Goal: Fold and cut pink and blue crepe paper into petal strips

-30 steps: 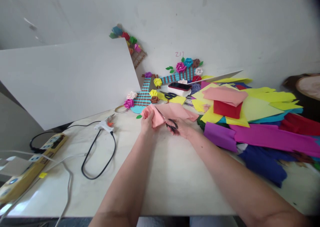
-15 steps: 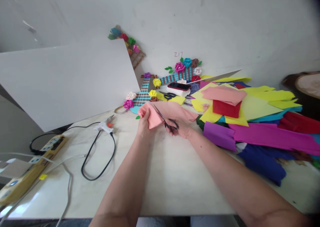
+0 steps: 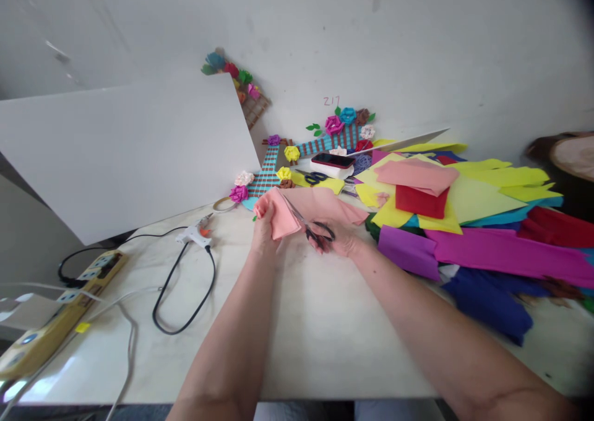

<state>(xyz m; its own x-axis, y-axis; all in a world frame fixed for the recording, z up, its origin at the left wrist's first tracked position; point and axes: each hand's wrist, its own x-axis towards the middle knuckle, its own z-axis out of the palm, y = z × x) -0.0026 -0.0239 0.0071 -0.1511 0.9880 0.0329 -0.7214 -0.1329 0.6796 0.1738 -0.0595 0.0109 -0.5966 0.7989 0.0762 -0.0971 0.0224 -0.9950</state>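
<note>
My left hand (image 3: 264,232) is closed on the near edge of a folded pink crepe paper sheet (image 3: 320,205), lifting it a little off the white table (image 3: 297,334). My right hand (image 3: 341,238) grips black-handled scissors (image 3: 315,228), whose blades point up and left into the pink paper. Both hands meet at the table's middle, just in front of the paper flower decorations.
A heap of coloured paper sheets (image 3: 464,223) covers the right side. A phone (image 3: 333,161) on a white box and blue scissors (image 3: 315,177) lie behind. A glue gun (image 3: 197,232) with black cord, a yellow power strip (image 3: 60,312) and a white board (image 3: 125,148) are on the left.
The scissors have advanced slightly up and left into the pink paper, and my left hand has shifted the paper's edge a little leftward.
</note>
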